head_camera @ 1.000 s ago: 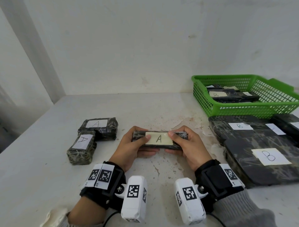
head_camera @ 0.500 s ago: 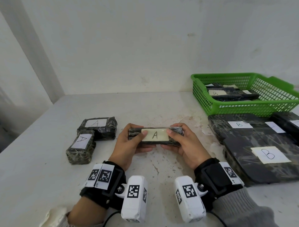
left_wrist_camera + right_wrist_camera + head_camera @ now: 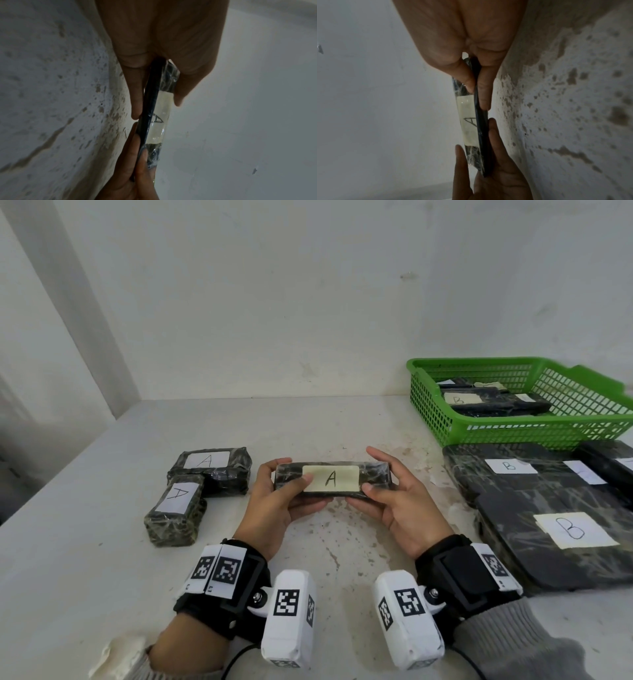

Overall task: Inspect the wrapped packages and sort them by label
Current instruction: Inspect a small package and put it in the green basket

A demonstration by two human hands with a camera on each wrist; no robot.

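While both hands hold the slim wrapped package [image 3: 331,481] above the bench [image 3: 102,577], its pale label marked A faces up toward the person, so the letter can be read. The left hand [image 3: 274,501] grips one short end and the right hand [image 3: 400,501] the other. On each, the fingers [image 3: 135,94] lie along the underside and the thumb presses on top, which leaves the letter uncovered between the thumbs. The package hangs level, clear of the bench, in the middle between two groups.

To the left, two packages marked A [image 3: 191,487] lie touching each other on the bench. To the right, flat dark packages marked B [image 3: 548,508] lie side by side. Behind them a green basket [image 3: 513,426] holds further packages, one showing B. Judged from this layout, the held package belongs with the left group, and the inspection step looks complete.
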